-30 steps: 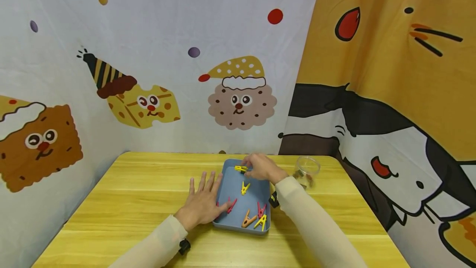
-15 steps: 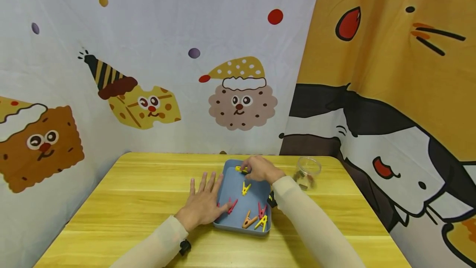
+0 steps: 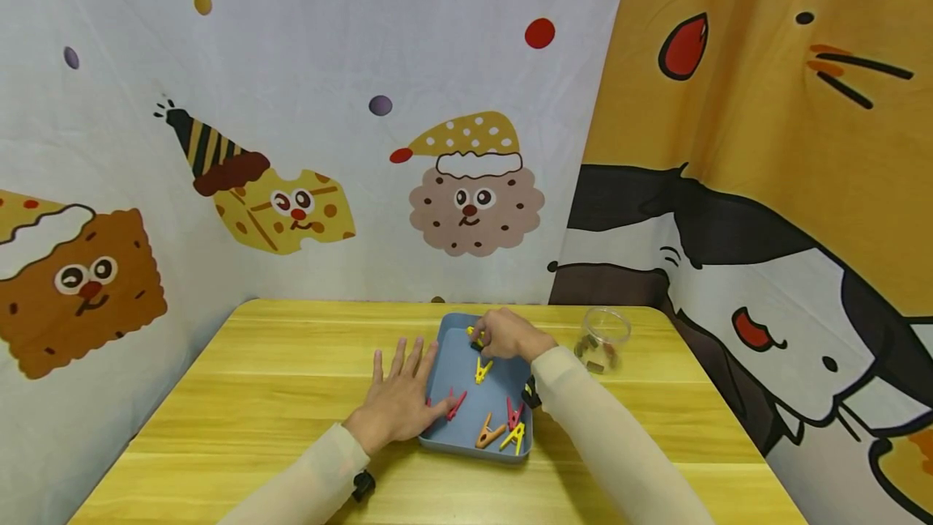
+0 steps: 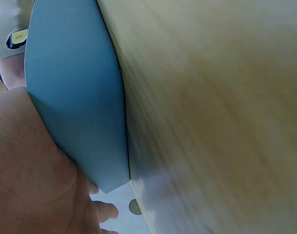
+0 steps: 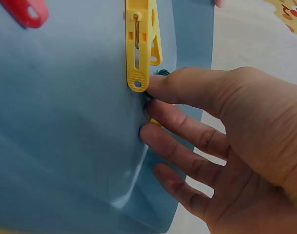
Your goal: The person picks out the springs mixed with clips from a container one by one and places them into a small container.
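My right hand (image 3: 510,335) reaches into the far end of a blue-grey tray (image 3: 455,320). Its thumb and forefinger pinch a small dark thing (image 5: 163,72), mostly hidden by the fingers; its kind cannot be told. A yellow clothespin (image 3: 472,334) shows partly behind those fingertips. Another yellow clothespin (image 5: 139,44) lies just beside the thumb tip. My left hand (image 3: 397,403) rests along the tray's left side with fingers spread, its thumb over the rim near a red clothespin (image 3: 457,403).
At the tray's near right corner lie an orange clothespin (image 3: 489,431), a red clothespin (image 3: 513,413) and a yellow clothespin (image 3: 514,437). A clear jar (image 3: 603,339) with small dark pieces inside stands right of the tray on the wooden table (image 3: 291,379). A printed curtain hangs behind.
My right hand has shifted slightly nearer at the tray's far end. The far yellow clothespin has turned and is more covered, while the dark thing shows lower. My left hand stays in place.
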`<action>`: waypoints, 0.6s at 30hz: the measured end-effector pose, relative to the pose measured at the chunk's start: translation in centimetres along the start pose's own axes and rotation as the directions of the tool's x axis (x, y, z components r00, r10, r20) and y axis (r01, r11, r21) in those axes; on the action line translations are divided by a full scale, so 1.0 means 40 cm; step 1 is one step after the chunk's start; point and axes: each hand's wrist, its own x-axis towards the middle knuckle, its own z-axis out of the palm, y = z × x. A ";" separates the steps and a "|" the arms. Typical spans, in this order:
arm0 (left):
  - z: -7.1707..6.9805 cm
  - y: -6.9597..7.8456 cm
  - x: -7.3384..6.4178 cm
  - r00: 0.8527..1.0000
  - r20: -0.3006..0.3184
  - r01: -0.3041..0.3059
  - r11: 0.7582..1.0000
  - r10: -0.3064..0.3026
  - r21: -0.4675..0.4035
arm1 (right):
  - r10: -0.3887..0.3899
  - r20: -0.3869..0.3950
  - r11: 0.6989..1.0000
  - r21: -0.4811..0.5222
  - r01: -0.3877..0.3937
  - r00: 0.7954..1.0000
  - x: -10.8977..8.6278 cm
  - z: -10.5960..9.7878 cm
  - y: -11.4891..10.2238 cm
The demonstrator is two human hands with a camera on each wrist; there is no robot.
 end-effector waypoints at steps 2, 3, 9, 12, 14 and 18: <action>-0.001 0.000 0.000 1.000 -0.002 0.000 1.000 0.000 -0.001 | -0.015 0.001 1.000 0.004 0.015 1.000 0.000 0.000 0.000; -0.002 0.000 -0.001 1.000 -0.003 0.001 1.000 -0.001 -0.002 | -0.020 0.003 1.000 0.007 0.020 1.000 0.000 0.000 0.001; -0.004 0.001 -0.001 1.000 -0.004 0.002 1.000 -0.002 -0.004 | -0.031 0.029 0.999 -0.012 0.031 0.999 0.005 0.001 0.000; -0.002 0.001 0.000 1.000 0.000 0.002 1.000 -0.002 0.002 | -0.031 0.038 0.999 -0.018 0.032 0.999 0.006 0.005 -0.003; -0.002 0.001 0.000 1.000 0.003 0.002 1.000 -0.002 0.006 | -0.030 0.039 0.999 -0.019 0.031 0.999 0.007 0.006 -0.006; -0.002 0.000 -0.001 1.000 0.004 0.000 1.000 0.000 0.009 | -0.025 0.042 0.999 -0.020 0.026 0.999 0.008 0.006 -0.010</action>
